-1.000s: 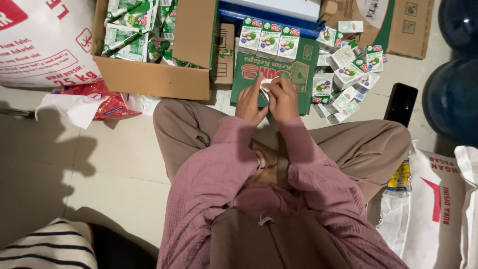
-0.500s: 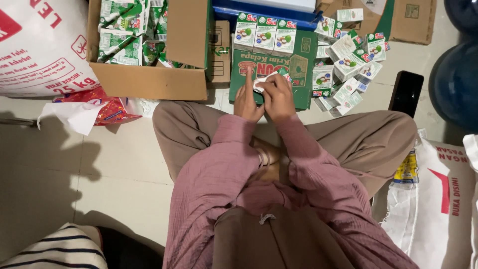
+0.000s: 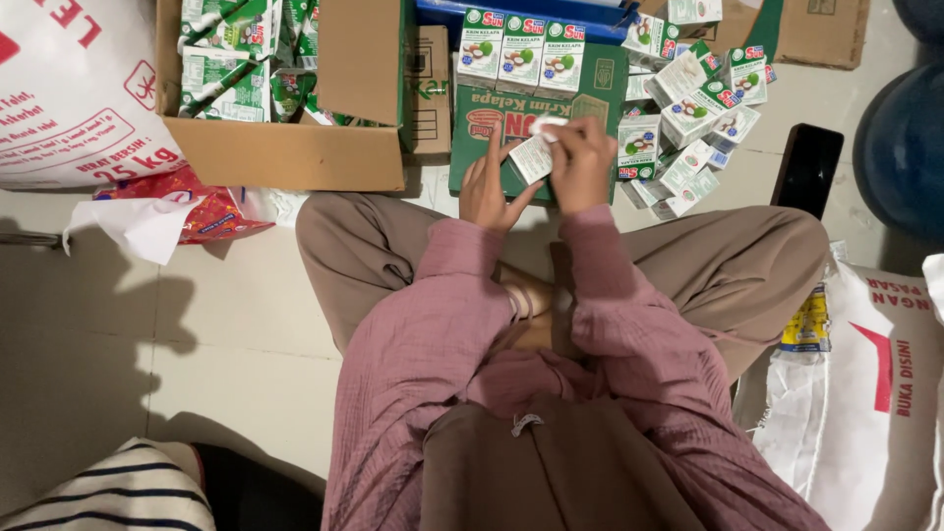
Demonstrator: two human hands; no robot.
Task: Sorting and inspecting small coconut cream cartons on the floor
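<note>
Both my hands meet over a flat green cardboard sheet (image 3: 492, 118) on the floor in front of my crossed legs. My left hand (image 3: 489, 187) supports a small white carton (image 3: 534, 157) from the left with its fingers spread along it. My right hand (image 3: 580, 162) pinches the same carton at its top right corner. A row of three small green-and-white cartons (image 3: 521, 44) stands at the far edge of the sheet. To the right lies a loose heap of the same cartons (image 3: 688, 108).
An open brown cardboard box (image 3: 285, 147) with green packs stands at the upper left, beside a large white sack (image 3: 69, 88). A black phone (image 3: 806, 167) lies on the tiles at right, near a blue water jug (image 3: 905, 138). White bags (image 3: 865, 393) sit at lower right, red-and-white wrapping (image 3: 167, 211) at left.
My hands have stayed together on the small carton above the green sheet. The view has shifted slightly. Nothing else has moved.
</note>
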